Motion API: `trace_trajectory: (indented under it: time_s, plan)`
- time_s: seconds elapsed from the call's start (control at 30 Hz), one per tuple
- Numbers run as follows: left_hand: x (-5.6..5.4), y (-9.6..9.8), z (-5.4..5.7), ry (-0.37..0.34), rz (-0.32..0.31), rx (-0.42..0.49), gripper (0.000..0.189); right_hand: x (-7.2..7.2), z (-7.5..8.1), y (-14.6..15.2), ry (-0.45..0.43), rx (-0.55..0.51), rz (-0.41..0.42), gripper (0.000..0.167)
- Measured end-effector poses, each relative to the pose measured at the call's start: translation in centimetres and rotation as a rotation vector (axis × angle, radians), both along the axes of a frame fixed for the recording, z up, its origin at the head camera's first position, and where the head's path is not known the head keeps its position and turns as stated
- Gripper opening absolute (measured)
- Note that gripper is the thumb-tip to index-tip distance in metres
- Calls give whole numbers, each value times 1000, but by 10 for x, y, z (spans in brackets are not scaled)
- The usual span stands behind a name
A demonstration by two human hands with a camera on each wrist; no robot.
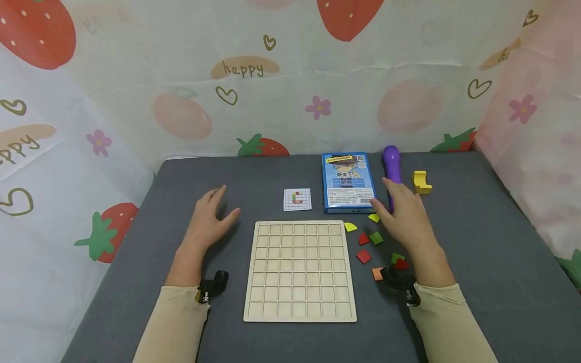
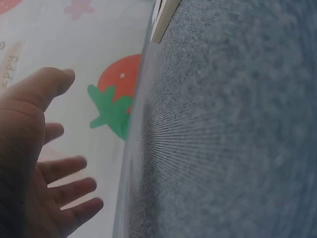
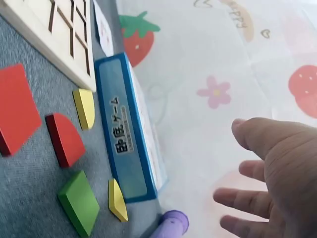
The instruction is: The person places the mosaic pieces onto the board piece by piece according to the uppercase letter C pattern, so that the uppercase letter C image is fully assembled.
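Observation:
My left hand [image 1: 207, 222] hovers with spread fingers to the left of a pale wooden grid board [image 1: 299, 272], holding nothing. The right hand [image 1: 405, 217], also with loose fingers and nothing held, is over the right side near a purple microphone-shaped object [image 1: 392, 164] and a blue box [image 1: 348, 182]. Between the board and that hand lie small flat pieces: a red square [image 1: 363, 256], a red quarter-round piece [image 1: 363, 239], a green square [image 1: 376, 238], a yellow piece [image 1: 350, 227] and an orange piece [image 1: 378, 274]. The right wrist strap partly hides some of them.
A small card [image 1: 297, 199] with a coloured grid pattern lies behind the board. At the back right stands a yellow U-shaped block [image 1: 421, 182]. The dark grey tabletop [image 1: 495, 242] meets a strawberry-print cloth [image 1: 317, 75] at the back.

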State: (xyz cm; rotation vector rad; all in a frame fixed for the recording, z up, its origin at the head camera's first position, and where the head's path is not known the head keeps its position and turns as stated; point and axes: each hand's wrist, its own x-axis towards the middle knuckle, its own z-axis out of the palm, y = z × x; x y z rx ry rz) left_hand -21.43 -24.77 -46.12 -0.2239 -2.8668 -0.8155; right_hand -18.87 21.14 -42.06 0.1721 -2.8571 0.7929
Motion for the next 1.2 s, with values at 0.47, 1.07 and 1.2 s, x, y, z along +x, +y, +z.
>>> trace_trajectory:
  time_s: [0.47,1.07,1.2]
  plan:
    - [-2,1,-9,-77,-169,76,77,3,-7,-25,-53,-104,134,38]
    - [0,11,-11,-274,-305,215,60,-2,-35,-37,-205,90,244,36]
    - [3,12,-10,-279,-343,123,56,-3,-39,-39,-193,111,228,30]
